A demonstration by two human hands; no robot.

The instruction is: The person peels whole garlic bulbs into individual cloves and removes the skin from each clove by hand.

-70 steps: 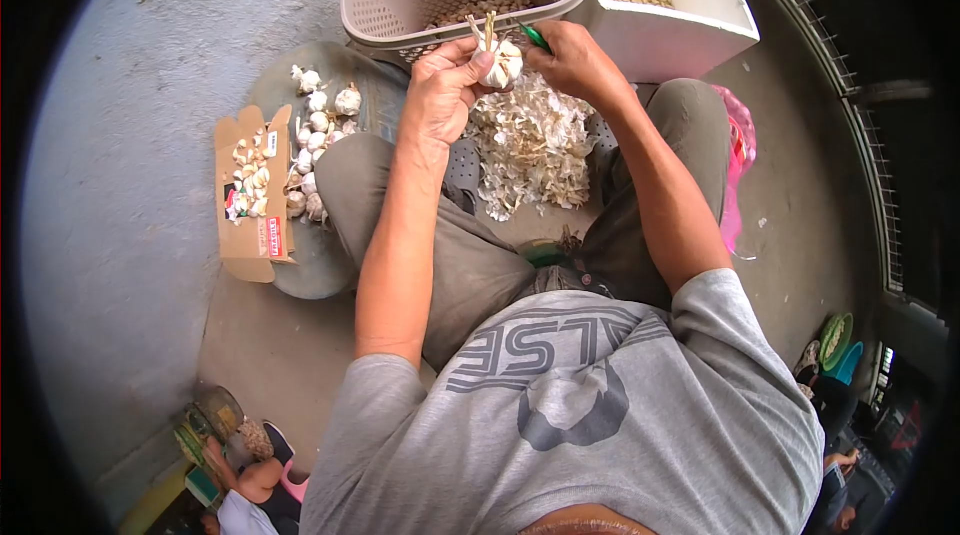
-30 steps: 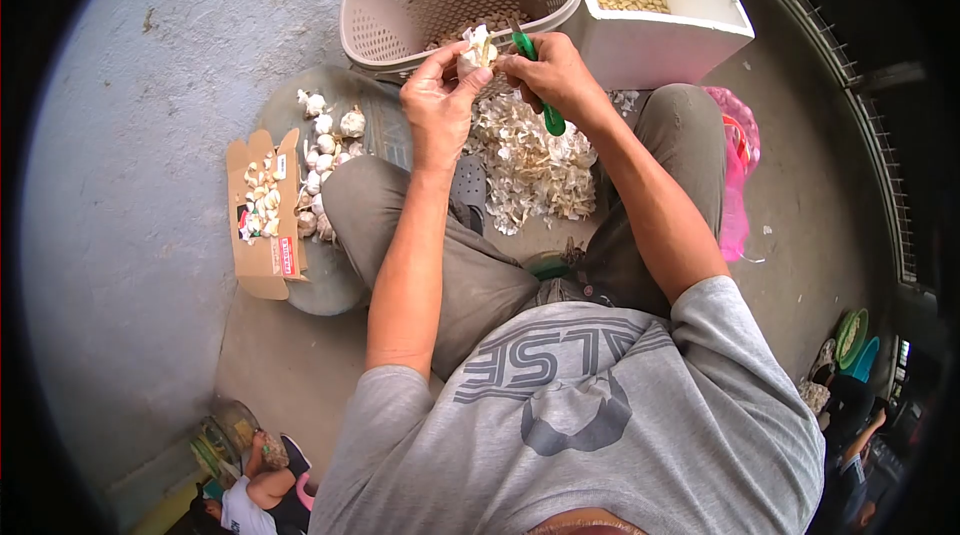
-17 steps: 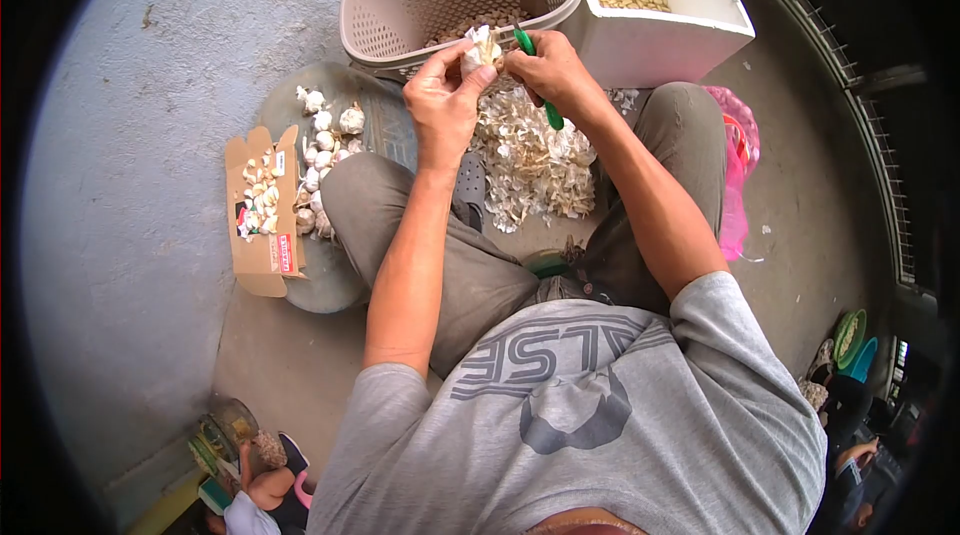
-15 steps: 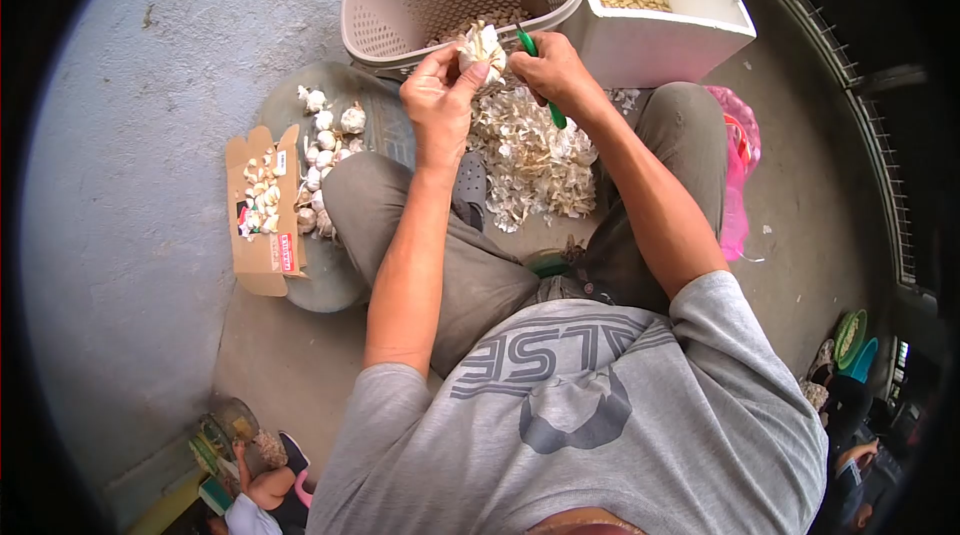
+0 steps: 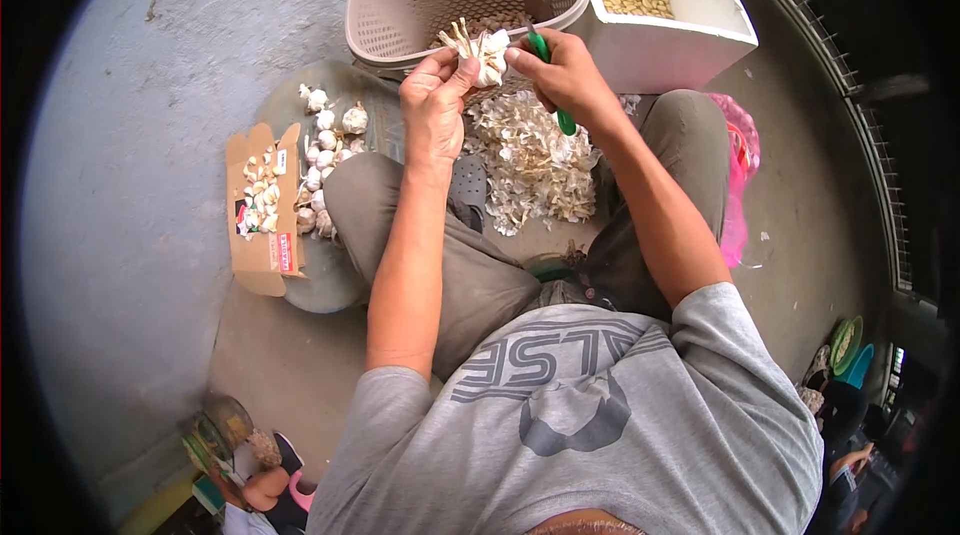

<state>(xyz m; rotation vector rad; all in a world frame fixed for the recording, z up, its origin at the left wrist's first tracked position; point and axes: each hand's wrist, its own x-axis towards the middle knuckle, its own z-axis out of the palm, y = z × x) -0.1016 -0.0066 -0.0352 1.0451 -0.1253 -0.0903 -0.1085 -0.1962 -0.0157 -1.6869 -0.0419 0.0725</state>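
My left hand point(image 5: 435, 105) is closed around the lower left of a garlic bulb point(image 5: 491, 55), whose loosened skin and stalk ends stick up. In my right hand point(image 5: 574, 82) is a knife with a green handle point(image 5: 540, 45), its short blade pointing up and away. The right thumb touches, or nearly touches, the right side of the bulb. Under both hands lies a heap of papery garlic skins point(image 5: 540, 165) on the floor. Just beyond them stands a beige perforated basket point(image 5: 365, 20) with peelings in its bottom.
A white foam box point(image 5: 690, 45) holds peeled cloves point(image 5: 636, 1). To the left, whole garlic bulbs point(image 5: 327, 140) lie on a round grey surface point(image 5: 335, 285), beside an opened carton point(image 5: 258, 282) with loose cloves. A pink bag point(image 5: 735, 220) is by my right knee. Other people sit at lower left and right.
The bulb has turned in my left hand, so its stalk ends now show at upper left. My right hand has moved slightly right and down, its thumb now against the bulb.
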